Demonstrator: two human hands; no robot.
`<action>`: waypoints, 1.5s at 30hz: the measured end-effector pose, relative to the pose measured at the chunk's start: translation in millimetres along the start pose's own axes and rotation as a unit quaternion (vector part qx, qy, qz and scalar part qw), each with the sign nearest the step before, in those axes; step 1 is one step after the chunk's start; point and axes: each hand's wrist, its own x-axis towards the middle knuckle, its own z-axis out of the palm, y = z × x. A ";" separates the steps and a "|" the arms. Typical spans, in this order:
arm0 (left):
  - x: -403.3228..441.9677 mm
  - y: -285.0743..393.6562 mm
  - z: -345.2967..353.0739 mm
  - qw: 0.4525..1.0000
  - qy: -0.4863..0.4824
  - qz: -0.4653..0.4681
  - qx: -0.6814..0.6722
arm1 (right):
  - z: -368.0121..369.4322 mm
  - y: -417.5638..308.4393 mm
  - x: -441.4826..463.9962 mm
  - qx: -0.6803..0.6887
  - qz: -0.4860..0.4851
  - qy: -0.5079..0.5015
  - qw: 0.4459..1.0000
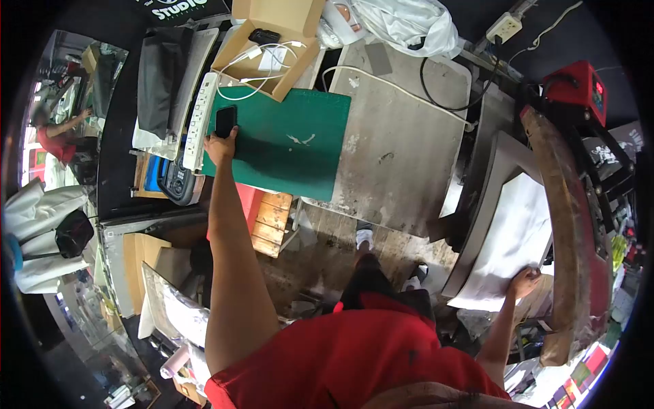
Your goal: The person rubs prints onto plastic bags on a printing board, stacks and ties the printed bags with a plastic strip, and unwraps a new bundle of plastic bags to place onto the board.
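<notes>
My left hand (221, 146) is closed around the lower end of a black phone (226, 121), over the left part of a green cutting mat (286, 143). The mat lies on a worn grey table (409, 129). Off to the right, my right hand (524, 281) has its fingers curled at the lower right edge of a white sheet (507, 238). That sheet rests on the grey bed of a press (470, 252). Whatever those fingers may hold is hidden.
A white power strip (199, 123) runs along the mat's left edge. Behind it stands an open cardboard box (289, 51) with white cables (262, 85). The red controller (579, 92) and a brown-edged upper plate (555, 204) flank the press. A wooden crate (271, 221) sits below the table.
</notes>
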 end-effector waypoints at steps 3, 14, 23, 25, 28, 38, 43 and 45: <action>0.8 -2.5 -4.7 0.999 -0.028 0.028 0.001 | -1.8 -1.7 -0.8 -0.001 -0.016 0.018 1.000; -1.5 -1.5 -3.5 0.999 -0.027 0.002 -0.028 | -1.1 -2.9 -0.7 0.021 -0.003 0.016 1.000; -1.7 -6.8 9.9 0.999 -0.018 0.022 -0.016 | -1.8 -5.6 0.9 0.027 0.052 -0.018 0.998; 4.7 -12.4 19.3 0.999 -0.007 0.038 0.000 | -1.9 -6.8 0.6 0.016 0.038 -0.006 0.999; -8.8 12.0 3.4 0.998 -0.009 -0.014 0.057 | -3.3 -7.7 -0.2 0.011 0.019 0.008 1.000; -414.4 204.8 -105.6 0.848 -0.096 0.131 -0.505 | 3.7 1.5 8.6 -0.245 -0.009 -0.203 0.948; -623.1 257.4 -142.0 0.774 -0.256 0.183 -0.550 | 14.1 65.4 40.7 0.276 0.001 -0.213 0.937; -648.7 281.8 -164.1 0.846 -0.229 0.160 -0.453 | 6.6 82.1 63.7 0.279 -0.067 -0.332 0.899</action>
